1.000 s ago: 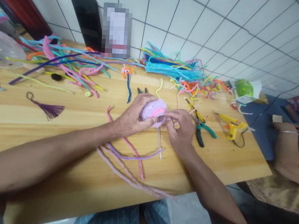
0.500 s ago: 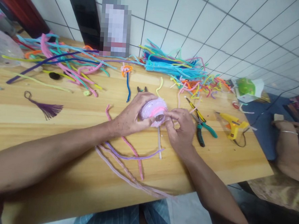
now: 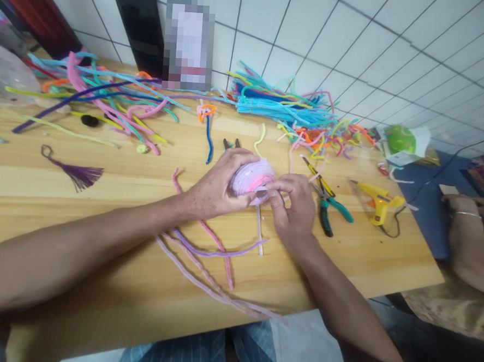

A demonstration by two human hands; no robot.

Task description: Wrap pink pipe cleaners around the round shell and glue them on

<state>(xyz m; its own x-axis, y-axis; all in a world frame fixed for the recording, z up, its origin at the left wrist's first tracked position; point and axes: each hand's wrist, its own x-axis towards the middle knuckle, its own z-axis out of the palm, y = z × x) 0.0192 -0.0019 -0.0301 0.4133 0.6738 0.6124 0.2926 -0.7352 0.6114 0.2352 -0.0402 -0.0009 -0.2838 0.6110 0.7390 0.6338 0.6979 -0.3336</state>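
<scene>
My left hand (image 3: 217, 187) is wrapped round a ball of wound lilac and pink pipe cleaners (image 3: 253, 177), held just above the wooden table (image 3: 101, 205). Against the ball's right side, my right hand (image 3: 293, 206) pinches at a small clear piece where the wrap ends. A thin clear rod (image 3: 259, 231) runs down from the ball toward me. Loose pink and purple pipe cleaner strands (image 3: 208, 255) trail from under my left wrist across the table.
Heaps of coloured pipe cleaners (image 3: 279, 109) lie along the back by the tiled wall. Green-handled pliers (image 3: 326, 205), a yellow glue gun (image 3: 378, 200) and a purple tassel (image 3: 78, 174) lie on the table. Another person's hand (image 3: 470, 208) rests at the right.
The ball has turned slightly in my hands and my right fingers have shifted on its side. Nothing else on the table has moved.
</scene>
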